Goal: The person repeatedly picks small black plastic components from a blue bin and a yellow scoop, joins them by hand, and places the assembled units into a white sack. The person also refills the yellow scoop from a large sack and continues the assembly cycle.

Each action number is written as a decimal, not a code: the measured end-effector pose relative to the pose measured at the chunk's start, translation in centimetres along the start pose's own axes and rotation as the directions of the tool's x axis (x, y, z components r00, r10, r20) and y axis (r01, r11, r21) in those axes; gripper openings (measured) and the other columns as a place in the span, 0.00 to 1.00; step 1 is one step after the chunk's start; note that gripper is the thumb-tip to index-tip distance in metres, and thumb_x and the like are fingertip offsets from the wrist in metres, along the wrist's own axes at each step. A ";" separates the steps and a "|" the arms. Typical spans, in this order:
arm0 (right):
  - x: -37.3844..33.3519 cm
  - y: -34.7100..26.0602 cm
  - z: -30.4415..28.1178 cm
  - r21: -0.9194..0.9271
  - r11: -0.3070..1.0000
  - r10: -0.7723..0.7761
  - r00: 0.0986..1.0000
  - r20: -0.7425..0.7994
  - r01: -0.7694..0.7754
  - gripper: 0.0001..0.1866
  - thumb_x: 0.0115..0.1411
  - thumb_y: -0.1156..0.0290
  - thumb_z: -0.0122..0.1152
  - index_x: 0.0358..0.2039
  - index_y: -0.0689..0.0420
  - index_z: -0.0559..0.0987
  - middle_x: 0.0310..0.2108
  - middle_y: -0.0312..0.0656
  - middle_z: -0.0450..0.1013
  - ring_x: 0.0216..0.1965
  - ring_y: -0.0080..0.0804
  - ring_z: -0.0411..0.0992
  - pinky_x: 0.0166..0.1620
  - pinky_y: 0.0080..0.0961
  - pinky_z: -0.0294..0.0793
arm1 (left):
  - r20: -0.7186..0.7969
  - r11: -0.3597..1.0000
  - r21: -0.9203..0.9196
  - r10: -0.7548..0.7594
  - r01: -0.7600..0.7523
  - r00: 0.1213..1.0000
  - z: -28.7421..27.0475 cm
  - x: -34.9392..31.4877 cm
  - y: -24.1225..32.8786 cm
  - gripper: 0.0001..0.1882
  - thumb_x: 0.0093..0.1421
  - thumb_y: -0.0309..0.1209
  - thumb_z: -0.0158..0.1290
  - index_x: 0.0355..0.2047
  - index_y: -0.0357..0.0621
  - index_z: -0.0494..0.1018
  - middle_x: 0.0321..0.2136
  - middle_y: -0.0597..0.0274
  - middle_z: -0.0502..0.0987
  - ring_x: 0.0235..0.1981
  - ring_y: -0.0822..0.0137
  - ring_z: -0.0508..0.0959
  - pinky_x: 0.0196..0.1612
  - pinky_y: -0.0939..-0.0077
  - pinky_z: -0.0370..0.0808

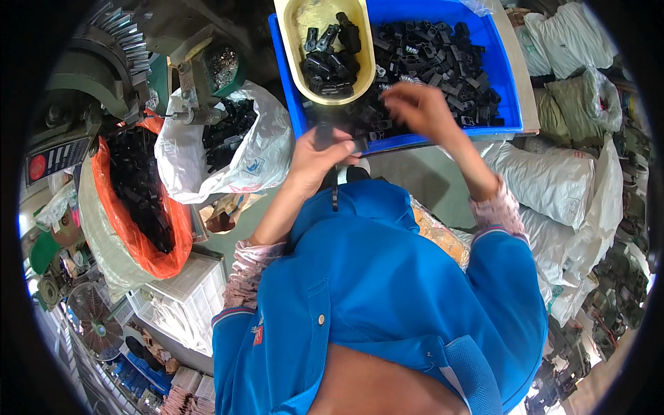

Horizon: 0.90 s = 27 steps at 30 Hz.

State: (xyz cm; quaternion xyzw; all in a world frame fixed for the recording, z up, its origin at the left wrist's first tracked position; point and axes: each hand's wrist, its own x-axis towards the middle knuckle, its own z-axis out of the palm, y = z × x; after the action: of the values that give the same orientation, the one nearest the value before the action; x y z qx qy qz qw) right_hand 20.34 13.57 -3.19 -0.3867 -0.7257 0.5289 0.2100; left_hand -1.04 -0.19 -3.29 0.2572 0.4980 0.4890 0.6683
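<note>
My left hand [320,158] is closed round a black part, just in front of the blue bin. A narrow black strip [335,190] hangs below that hand, and a dark block end [360,144] sticks out by the thumb. My right hand [423,113] hovers over the near side of the blue bin [515,104], its fingers bent together; what lies between them is too small to make out. Loose black plastic parts [449,69] fill the bin, with a few pale springs [411,79] among them. A cream oblong tub [370,62] of larger black pieces overlaps the bin's left side.
To the left, a white sack [183,166] and an orange-lined sack [181,242] hold black parts beside a machine [90,76]. White crates [194,283] and a fan [93,318] stand lower left. Full white sacks [553,180] are piled on the right.
</note>
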 end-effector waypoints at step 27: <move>-0.3 -6.2 2.1 0.394 0.919 -0.076 0.985 0.157 0.008 0.07 0.60 0.77 0.62 0.39 0.64 0.79 0.35 0.40 0.79 0.36 0.22 0.76 0.41 0.20 0.77 | -0.040 0.919 0.183 0.361 -0.349 0.932 0.7 -1.6 2.2 0.17 0.55 0.17 0.57 0.47 0.34 0.74 0.41 0.64 0.78 0.41 0.77 0.76 0.45 0.81 0.74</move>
State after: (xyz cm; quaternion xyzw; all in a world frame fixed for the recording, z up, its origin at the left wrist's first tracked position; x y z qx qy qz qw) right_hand 16.85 11.19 1.88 -0.2748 -0.6287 0.6895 0.2319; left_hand -1.35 -0.71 -0.52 0.3822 0.5076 0.5660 0.5252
